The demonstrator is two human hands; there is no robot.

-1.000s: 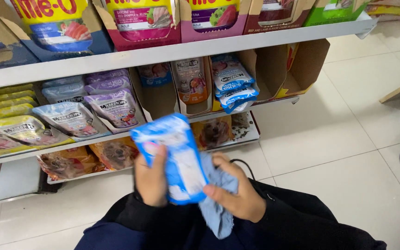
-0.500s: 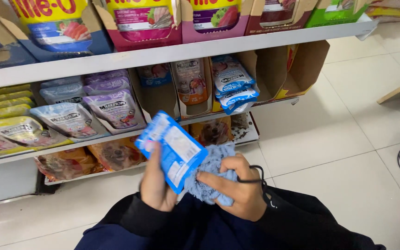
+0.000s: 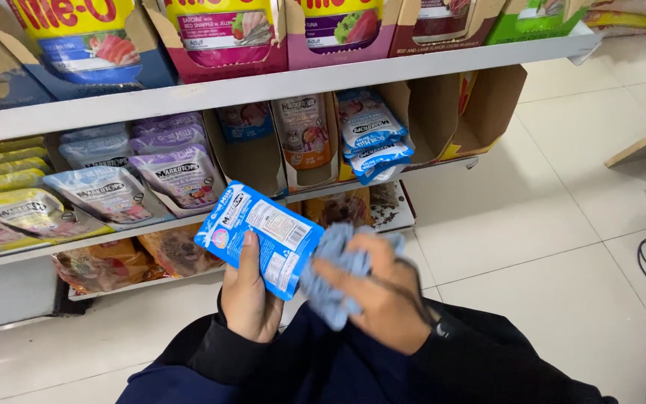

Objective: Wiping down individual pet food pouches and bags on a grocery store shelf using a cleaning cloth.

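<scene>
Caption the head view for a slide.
Left hand holds a blue pouch; right hand presses a cloth to it, facing shelves.

Our left hand (image 3: pixel 252 288) is raised in front of us, palm turned inward, its thumb pointing up and its fingers (image 3: pixel 263 299) curled closed around what they hold. Just to the right of those fingers, our right hand (image 3: pixel 383 299) is blurred, back upward, fingers bunched shut. Dark sleeves cover both wrists, forearms angling inward toward each other.
</scene>
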